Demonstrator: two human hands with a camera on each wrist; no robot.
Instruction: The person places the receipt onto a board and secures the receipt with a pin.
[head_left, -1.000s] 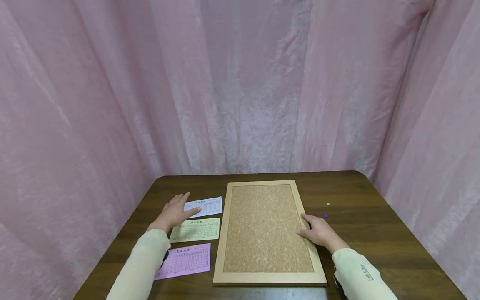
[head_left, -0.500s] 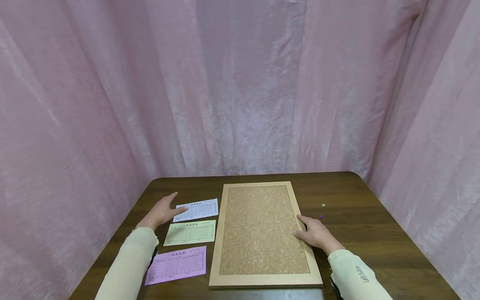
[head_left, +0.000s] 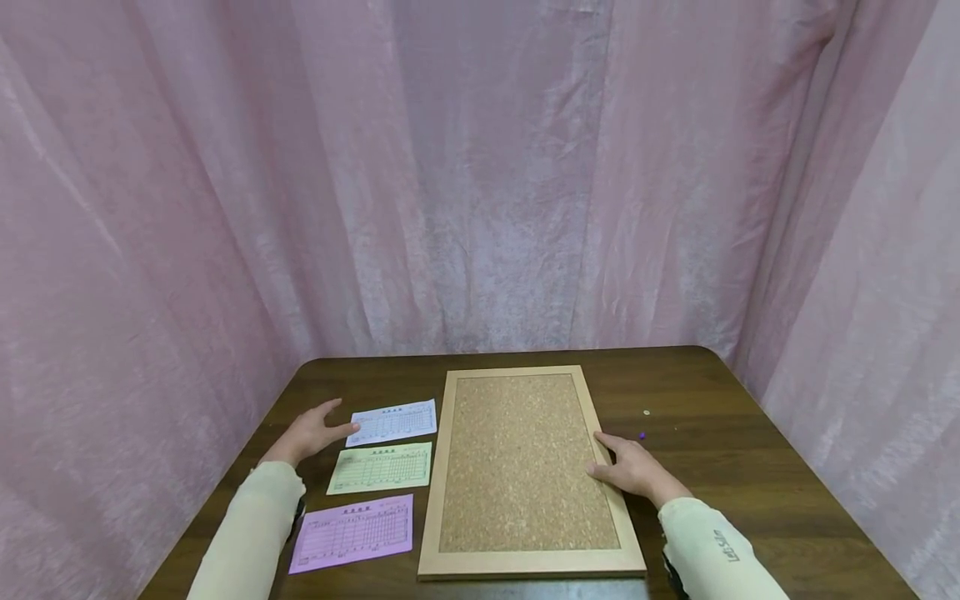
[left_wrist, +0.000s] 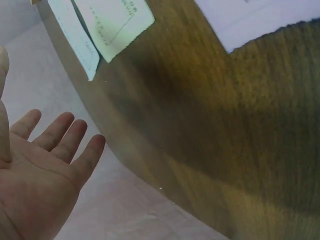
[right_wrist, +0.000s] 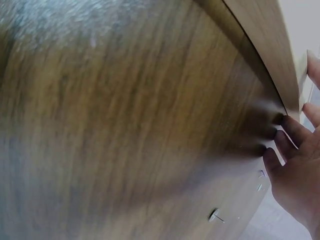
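Note:
A cork board (head_left: 528, 467) in a pale wooden frame lies flat on the table. My right hand (head_left: 637, 468) rests at its right edge, thumb and forefinger over the frame. In the right wrist view, the other fingers (right_wrist: 274, 162) reach down beside the frame's side (right_wrist: 265, 45). Left of the board lie three printed slips: blue (head_left: 393, 422), green (head_left: 381, 468) and purple (head_left: 352, 535). Near the blue slip's left end, my left hand (head_left: 306, 435) hovers with spread fingers, holding nothing. The left wrist view shows its bare palm (left_wrist: 37, 185).
Right of the board lie a purple pushpin (head_left: 642, 435) and a small pale pin (head_left: 647, 412). A thumbtack (right_wrist: 214, 215) shows point-up in the right wrist view. The dark wooden table (head_left: 720, 475) has pink curtains (head_left: 510, 208) behind and at both sides.
My left hand has drawn back leftward from over the blue slip, leaving the slips in place. The right hand stays at the board's edge. The head view has shifted slightly.

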